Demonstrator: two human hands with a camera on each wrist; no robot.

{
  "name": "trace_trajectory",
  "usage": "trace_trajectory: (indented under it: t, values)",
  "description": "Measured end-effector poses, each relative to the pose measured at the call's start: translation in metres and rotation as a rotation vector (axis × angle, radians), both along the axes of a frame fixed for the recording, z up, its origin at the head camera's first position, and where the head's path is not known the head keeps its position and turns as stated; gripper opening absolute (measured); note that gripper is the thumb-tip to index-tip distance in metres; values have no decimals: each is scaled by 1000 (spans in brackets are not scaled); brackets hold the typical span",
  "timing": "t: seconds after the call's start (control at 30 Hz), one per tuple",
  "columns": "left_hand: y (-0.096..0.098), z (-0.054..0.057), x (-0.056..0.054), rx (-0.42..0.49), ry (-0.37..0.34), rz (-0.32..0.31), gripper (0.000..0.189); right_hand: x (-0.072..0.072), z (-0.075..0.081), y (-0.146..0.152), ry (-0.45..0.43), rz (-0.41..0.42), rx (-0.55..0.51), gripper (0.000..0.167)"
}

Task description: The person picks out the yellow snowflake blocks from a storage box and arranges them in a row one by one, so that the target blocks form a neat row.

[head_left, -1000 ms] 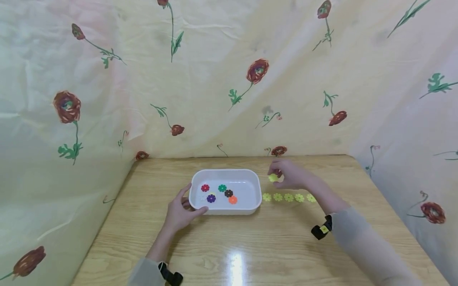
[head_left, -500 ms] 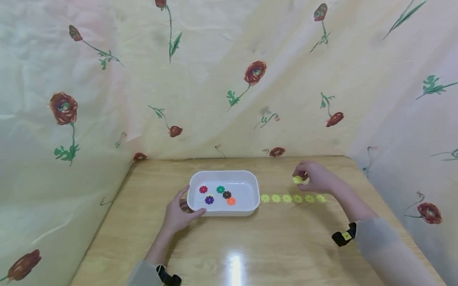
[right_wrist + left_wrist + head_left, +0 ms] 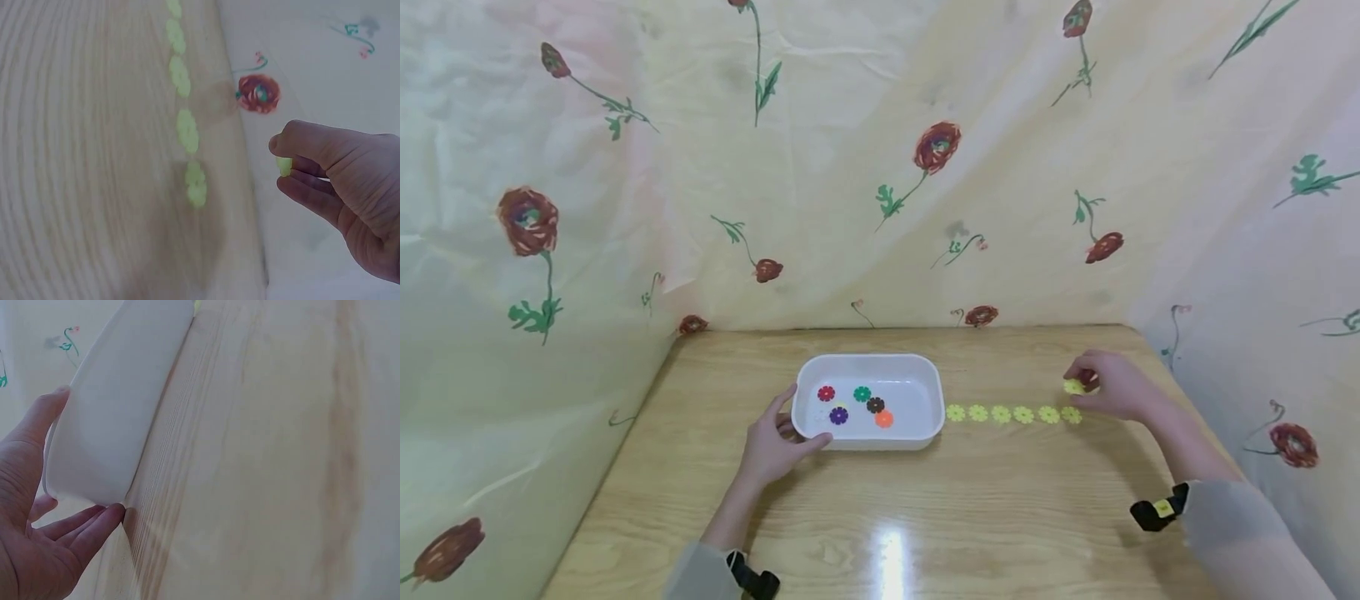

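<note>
My left hand [image 3: 769, 446] holds the left end of a white plastic tray [image 3: 917, 444], its thumb at the near rim; in the left wrist view its fingers reach under the tray's corner. Inside the tray lie flower-shaped discs: red [image 3: 826, 392], green [image 3: 862, 393], brown [image 3: 876, 405], orange [image 3: 883, 419] and purple [image 3: 838, 415], which partly covers a pale one. My right hand [image 3: 1111, 385] pinches a yellow flower-shaped disc [image 3: 284, 165] between thumb and fingers, above the table. Below it, a straight row of several yellow flower discs [image 3: 1001, 414] runs right from the tray.
The wooden table [image 3: 850, 508] carries the tray and the row. Floral cloth [image 3: 865, 167] hangs behind the table and along both sides. Bands with small black cameras [image 3: 1157, 512] sit on both wrists.
My right hand has moved right with the yellow flower disc, from beside the tray to above the row's right end. The left hand keeps its hold on the tray.
</note>
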State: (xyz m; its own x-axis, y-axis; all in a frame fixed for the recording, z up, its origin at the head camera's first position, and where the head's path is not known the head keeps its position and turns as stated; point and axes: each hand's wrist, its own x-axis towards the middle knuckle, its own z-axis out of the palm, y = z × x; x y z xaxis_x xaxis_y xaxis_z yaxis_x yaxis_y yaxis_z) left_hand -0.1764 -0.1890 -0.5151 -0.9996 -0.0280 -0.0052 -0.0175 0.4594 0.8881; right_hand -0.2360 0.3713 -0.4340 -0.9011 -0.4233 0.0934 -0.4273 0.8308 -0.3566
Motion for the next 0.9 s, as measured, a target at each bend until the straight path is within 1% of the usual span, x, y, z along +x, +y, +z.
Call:
trace_trajectory:
  t: [0.23,0.5,0.57,0.73,0.9]
  values:
    - [-1,1,0,2,-1,-4,110,4,-15,22,-48,-72,28,21]
    - [0,1,-1,20,3,2,110,7,-29,37,-26,-94,29,25]
    - [0,1,0,21,3,3,110,7,-32,40,-30,-100,42,25]
    - [0,0,1,22,0,1,109,9,-44,48,-76,-133,63,22]
    - [-2,2,1,16,15,-4,109,10,-49,47,-61,-125,52,21]
